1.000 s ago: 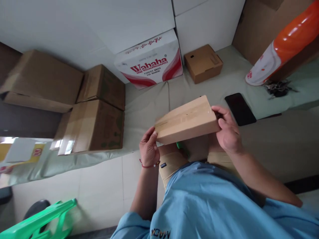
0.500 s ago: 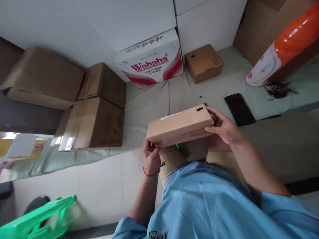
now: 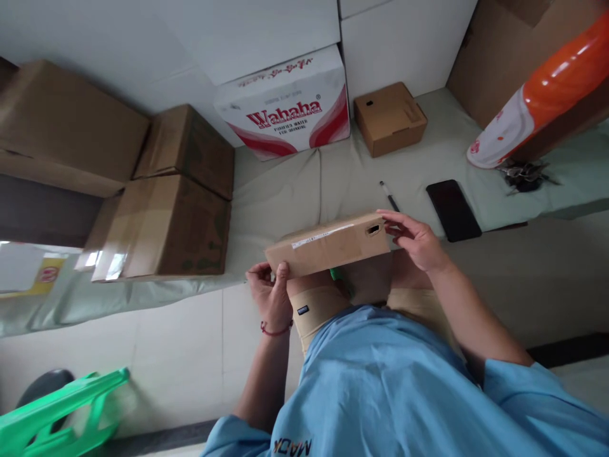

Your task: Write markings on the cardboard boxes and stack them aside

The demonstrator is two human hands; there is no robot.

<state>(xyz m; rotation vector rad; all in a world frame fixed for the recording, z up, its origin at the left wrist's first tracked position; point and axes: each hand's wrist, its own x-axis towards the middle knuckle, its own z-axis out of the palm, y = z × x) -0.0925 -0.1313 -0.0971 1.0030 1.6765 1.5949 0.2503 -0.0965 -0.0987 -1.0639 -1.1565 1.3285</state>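
Between my two hands is a long, shallow cardboard box [image 3: 328, 251], held above my lap near the table's front edge. The side turned towards me has a white label strip and a small dark cut-out near its right end. My left hand [image 3: 271, 292] grips the left end, thumb on the near side and fingers curled behind. At the right end, my right hand [image 3: 412, 238] has its fingers along the upper corner; some fingertips are hidden behind the box. A pen [image 3: 390, 197] lies on the table just beyond the box's right end.
On the cloth-covered table [image 3: 280, 197] are a white and red water carton [image 3: 290, 120], a smaller brown box [image 3: 390, 120], a black phone [image 3: 454, 209], keys [image 3: 526, 176] and an orange-topped bottle [image 3: 537, 95]. Several cardboard boxes [image 3: 162, 222] stand left. A green plastic stool [image 3: 66, 412] is on the floor.
The box has tilted, so its labelled side with the cut-out now faces me. Both hands have shifted slightly left with it, and my left thumb now lies on the near side.
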